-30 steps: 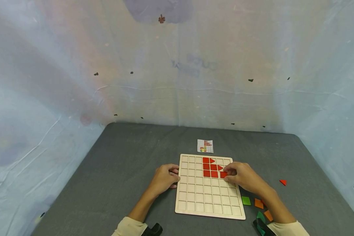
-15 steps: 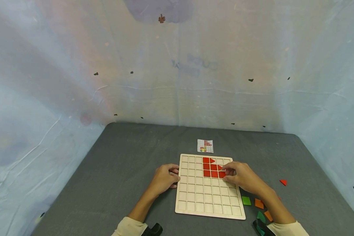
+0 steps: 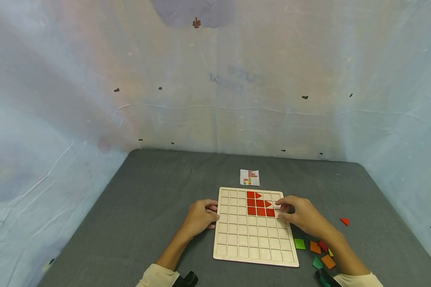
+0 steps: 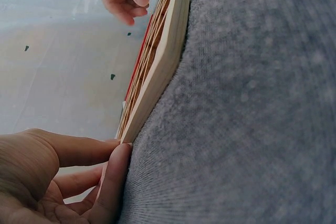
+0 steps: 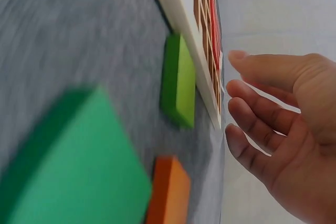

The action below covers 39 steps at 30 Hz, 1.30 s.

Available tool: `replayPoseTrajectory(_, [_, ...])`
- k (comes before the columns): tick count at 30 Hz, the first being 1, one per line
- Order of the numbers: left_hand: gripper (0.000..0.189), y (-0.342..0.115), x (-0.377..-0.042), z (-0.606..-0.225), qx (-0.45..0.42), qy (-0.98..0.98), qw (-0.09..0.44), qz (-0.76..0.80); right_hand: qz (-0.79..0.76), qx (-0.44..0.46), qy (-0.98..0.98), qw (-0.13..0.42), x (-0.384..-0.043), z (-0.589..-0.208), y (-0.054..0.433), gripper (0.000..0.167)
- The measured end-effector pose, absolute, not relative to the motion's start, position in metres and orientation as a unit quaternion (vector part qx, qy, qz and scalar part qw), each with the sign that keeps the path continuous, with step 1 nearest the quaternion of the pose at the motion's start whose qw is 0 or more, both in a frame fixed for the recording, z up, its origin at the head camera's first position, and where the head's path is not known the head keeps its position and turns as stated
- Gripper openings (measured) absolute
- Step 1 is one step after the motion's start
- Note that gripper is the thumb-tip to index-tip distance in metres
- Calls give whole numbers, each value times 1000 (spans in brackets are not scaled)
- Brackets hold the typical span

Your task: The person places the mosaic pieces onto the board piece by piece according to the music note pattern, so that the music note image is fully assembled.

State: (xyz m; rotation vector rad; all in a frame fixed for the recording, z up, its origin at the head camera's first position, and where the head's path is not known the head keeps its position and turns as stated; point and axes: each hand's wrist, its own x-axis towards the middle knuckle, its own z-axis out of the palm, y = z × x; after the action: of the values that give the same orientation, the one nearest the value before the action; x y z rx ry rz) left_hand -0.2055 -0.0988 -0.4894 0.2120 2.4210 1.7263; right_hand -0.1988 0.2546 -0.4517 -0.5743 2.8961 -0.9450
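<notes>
A pale wooden grid board [image 3: 242,241] lies on the grey table, with red square tiles [image 3: 260,212] and two red triangle tiles [image 3: 267,204] in its upper cells. My left hand [image 3: 198,217] holds the board's left edge; in the left wrist view, the thumb and a finger of that left hand [image 4: 79,174] pinch it at the rim. Over the board's right edge hovers my right hand [image 3: 301,214], just right of the last red square. Nothing is between its spread thumb and fingers, as the right hand [image 5: 283,114] in the right wrist view confirms.
A small printed card [image 3: 249,177] with a coloured grid pattern lies behind the board. Right of the board are loose tiles: light green [image 3: 299,244], orange [image 3: 315,247], dark green [image 3: 317,262] and several others. One red triangle [image 3: 344,221] lies farther right.
A red square tile has slid left into its cell at the end of the third row. My right hand has let go of it and shifted right. The left hand stays put.
</notes>
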Motion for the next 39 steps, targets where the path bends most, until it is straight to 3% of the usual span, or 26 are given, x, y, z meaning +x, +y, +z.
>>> replayPoseTrajectory(22, [43,-99,-206,-491,74,809,80,577,-265,-99,959,-10,-179,-456,325,34])
replayPoseTrajectory(39, [43,-99,-205,-490,78,805,76,583,-227,-63,972,8,-167,-458,385,48])
